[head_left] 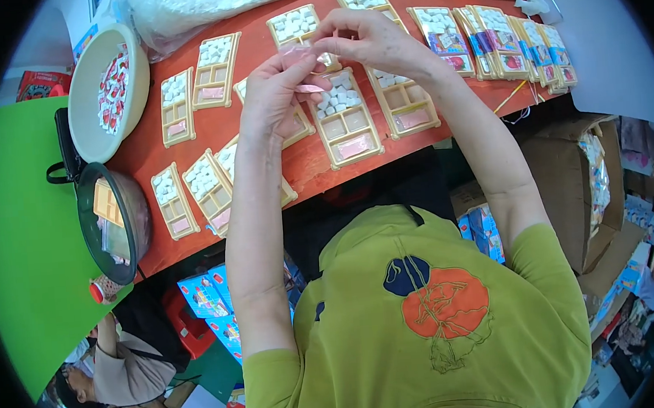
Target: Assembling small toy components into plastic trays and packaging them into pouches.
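While pink packets [309, 89] are grasped by the left hand [276, 90] beside the far end of the central tray [354, 119], presumably for access to its compartments, the right hand [369, 40] is held beyond that tray, its grip undeterminable.

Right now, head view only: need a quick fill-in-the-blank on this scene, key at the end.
The left hand holds a ____ packet.
The cubes in the trays are ____.
The cream bowl stands toward the picture's ____ edge.

Missing words: pink; white; left.
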{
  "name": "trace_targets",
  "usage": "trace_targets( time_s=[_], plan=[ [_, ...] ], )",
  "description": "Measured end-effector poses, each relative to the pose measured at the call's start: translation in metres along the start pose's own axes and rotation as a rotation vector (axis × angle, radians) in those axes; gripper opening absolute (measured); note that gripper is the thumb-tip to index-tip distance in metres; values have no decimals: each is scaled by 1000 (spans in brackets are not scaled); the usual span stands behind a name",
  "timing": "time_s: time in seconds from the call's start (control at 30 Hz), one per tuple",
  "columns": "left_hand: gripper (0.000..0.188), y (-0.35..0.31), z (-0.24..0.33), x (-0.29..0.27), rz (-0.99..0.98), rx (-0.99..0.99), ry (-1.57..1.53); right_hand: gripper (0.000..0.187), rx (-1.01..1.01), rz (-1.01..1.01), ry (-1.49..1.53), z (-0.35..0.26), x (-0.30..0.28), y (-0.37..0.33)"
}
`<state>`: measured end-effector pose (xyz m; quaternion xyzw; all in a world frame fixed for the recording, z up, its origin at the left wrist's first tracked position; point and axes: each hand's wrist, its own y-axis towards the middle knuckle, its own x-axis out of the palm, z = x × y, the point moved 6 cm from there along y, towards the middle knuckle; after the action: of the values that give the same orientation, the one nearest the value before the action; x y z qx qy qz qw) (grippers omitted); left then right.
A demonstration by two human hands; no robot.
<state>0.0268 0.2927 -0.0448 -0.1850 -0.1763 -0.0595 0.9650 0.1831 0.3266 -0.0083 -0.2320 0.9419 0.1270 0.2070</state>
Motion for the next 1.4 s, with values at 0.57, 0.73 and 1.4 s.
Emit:
trace_targets(
  time_s=[0.57,0.73,1.4],
  plan=[
    [37,11,1,35,-89,7,-89,27,335,298,-445,60,-73,-40],
    [34,11,-2,43,-156,8,-119,27,-66,433,-574,30,-69,-41],
    [18,-89,188,-210,508,465,298,17,32,80,-193,-13,-27,-38]
  ],
)
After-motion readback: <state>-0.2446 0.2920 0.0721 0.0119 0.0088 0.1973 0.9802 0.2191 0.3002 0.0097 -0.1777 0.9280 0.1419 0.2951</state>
